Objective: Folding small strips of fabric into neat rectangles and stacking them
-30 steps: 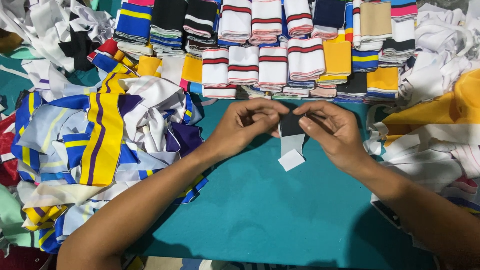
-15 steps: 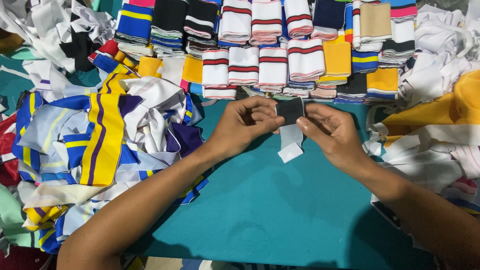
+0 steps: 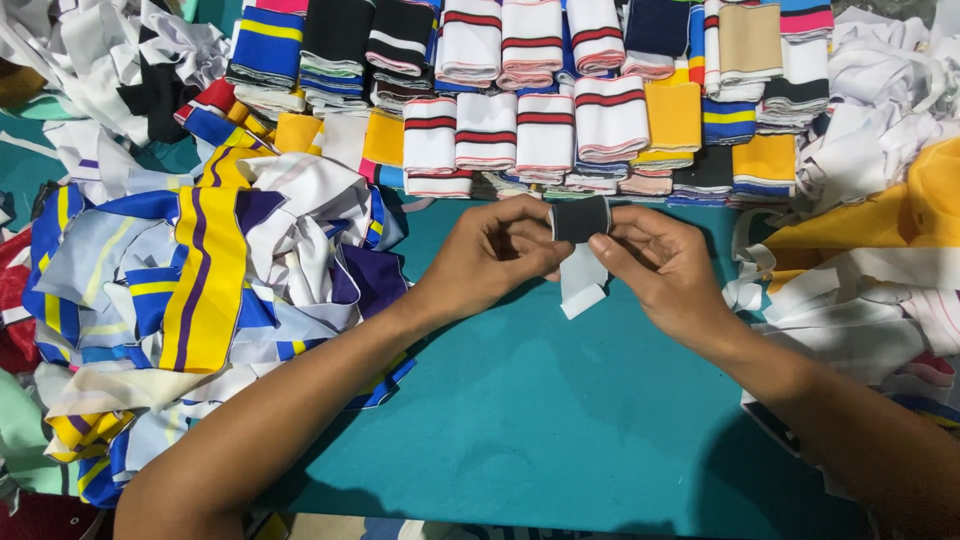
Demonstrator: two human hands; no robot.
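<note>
Head view, one moment at the teal counter (image 3: 560, 430); all places given from the black-and-white rib strip (image 3: 582, 250).

- Black-and-white rib strip: held in the air just above the counter, black part on top, white tail hanging below. Against the frames of a second ago the white tail hangs closer in under the black part and the black band sits squarer between the thumbs; the piece reads as being folded over, fold not yet pressed flat.
- Left hand (image 3: 495, 255): to the left of the strip, grip narrow, thumb and fingers pinching its left edge.
- Right hand (image 3: 665, 265): to the right of the strip, grip narrow, pinching the right edge and the top of the white tail.
- Folded rib pieces (image 3: 545, 130): in rows beyond the strip, white with red stripes, yellow, black.
- Loose fabric heap (image 3: 210, 290): well to the left of the strip, blue, yellow, purple, white.
- White and yellow offcuts (image 3: 870, 260): to the right.
</note>
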